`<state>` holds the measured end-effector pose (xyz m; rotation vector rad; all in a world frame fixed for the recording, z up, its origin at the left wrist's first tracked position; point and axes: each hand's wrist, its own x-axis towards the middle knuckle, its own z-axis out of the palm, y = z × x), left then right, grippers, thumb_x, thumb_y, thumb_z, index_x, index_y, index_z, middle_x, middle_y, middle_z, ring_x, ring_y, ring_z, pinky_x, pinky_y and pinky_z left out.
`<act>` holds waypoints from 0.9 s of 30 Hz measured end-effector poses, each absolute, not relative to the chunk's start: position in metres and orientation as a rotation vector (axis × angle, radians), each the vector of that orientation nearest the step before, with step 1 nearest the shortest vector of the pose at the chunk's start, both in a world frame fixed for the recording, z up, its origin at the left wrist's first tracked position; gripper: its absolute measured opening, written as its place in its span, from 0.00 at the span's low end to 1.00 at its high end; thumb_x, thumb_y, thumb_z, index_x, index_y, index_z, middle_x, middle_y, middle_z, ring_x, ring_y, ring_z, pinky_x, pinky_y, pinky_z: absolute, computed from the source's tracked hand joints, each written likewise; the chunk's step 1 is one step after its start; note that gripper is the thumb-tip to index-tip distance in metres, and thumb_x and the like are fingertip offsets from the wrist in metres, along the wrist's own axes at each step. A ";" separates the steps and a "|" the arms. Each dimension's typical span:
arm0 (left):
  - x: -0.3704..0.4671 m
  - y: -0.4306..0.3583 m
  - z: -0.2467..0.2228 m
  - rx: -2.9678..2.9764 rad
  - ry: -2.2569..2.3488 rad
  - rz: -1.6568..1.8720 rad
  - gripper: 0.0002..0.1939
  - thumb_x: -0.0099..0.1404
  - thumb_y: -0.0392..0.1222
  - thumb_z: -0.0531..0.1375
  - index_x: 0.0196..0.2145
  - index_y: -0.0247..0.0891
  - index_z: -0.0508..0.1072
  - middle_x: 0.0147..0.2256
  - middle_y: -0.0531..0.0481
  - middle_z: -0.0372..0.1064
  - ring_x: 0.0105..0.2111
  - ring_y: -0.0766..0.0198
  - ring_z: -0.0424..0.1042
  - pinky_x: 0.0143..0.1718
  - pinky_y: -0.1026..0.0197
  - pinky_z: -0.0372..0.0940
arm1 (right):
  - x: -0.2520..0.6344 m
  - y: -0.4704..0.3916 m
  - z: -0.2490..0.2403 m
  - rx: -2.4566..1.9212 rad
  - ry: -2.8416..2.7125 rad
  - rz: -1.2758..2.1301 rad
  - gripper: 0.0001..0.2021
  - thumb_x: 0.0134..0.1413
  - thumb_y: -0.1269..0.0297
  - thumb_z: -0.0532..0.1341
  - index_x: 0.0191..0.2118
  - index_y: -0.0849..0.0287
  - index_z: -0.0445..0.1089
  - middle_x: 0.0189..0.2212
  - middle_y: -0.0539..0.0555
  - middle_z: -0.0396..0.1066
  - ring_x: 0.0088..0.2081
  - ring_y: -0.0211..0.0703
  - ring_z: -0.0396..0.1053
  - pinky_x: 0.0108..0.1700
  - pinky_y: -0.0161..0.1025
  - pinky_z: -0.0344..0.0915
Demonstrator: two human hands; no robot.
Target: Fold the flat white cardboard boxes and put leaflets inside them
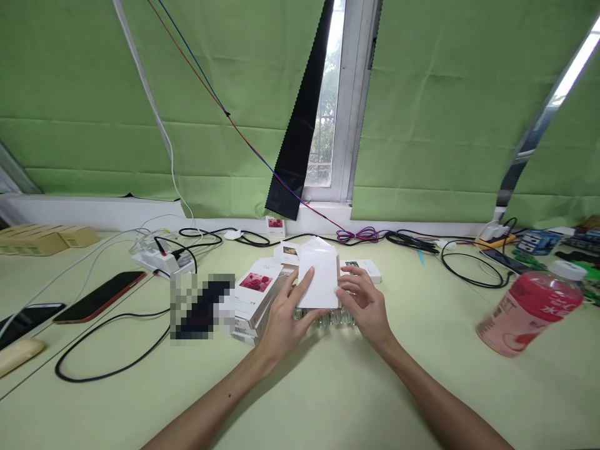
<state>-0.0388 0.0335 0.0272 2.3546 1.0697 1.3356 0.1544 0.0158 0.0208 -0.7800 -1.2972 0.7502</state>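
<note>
A white cardboard box [319, 281] with a raised flap at its far end is held between my two hands, above the middle of the table. My left hand [287, 312] grips its left side, with one finger lying across the top face. On the right edge, the fingers of my right hand [364, 299] are bent and pinch at the box's side. Several small clear glass vials [335, 317] show beneath the box, partly hidden by it and my hands. Beside my left hand is a stack of white boxes [253, 297] with a pink flower picture.
A pink drink bottle [527, 309] stands tilted in view at right. Phones [100, 297], a looping black cable [70, 375] and a white power strip [164, 259] lie at left. Another white box [370, 271] sits behind my right hand. Cables [359, 235] run along the back edge.
</note>
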 end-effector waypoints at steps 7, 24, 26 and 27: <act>-0.039 0.034 0.026 2.362 1.084 1.338 0.35 0.67 0.43 0.64 0.68 0.50 0.58 0.66 0.39 0.56 0.63 0.49 0.63 0.57 0.52 0.66 | 0.154 0.016 0.022 -0.763 -1.265 0.766 0.10 0.57 0.60 0.68 0.44 0.51 0.74 0.55 0.56 0.60 0.37 0.40 0.73 0.27 0.36 0.76; -0.039 0.033 0.026 2.327 1.106 1.338 0.36 0.67 0.44 0.64 0.68 0.52 0.57 0.67 0.40 0.54 0.64 0.47 0.62 0.56 0.51 0.67 | 0.154 0.020 0.022 -0.796 -1.190 0.876 0.16 0.57 0.53 0.67 0.47 0.52 0.68 0.46 0.55 0.71 0.33 0.43 0.73 0.28 0.39 0.73; -0.038 0.033 0.027 2.327 1.116 1.336 0.36 0.67 0.44 0.64 0.68 0.51 0.57 0.67 0.40 0.54 0.64 0.46 0.62 0.56 0.50 0.67 | 0.154 0.020 0.023 -0.791 -1.173 0.874 0.15 0.56 0.53 0.67 0.45 0.53 0.68 0.48 0.55 0.70 0.34 0.43 0.73 0.28 0.38 0.73; -0.038 0.033 0.027 2.329 1.113 1.337 0.36 0.67 0.44 0.64 0.68 0.51 0.57 0.67 0.40 0.55 0.64 0.46 0.62 0.56 0.50 0.67 | 0.154 0.020 0.023 -0.790 -1.168 0.877 0.15 0.56 0.53 0.67 0.45 0.53 0.69 0.47 0.55 0.70 0.35 0.43 0.73 0.27 0.38 0.73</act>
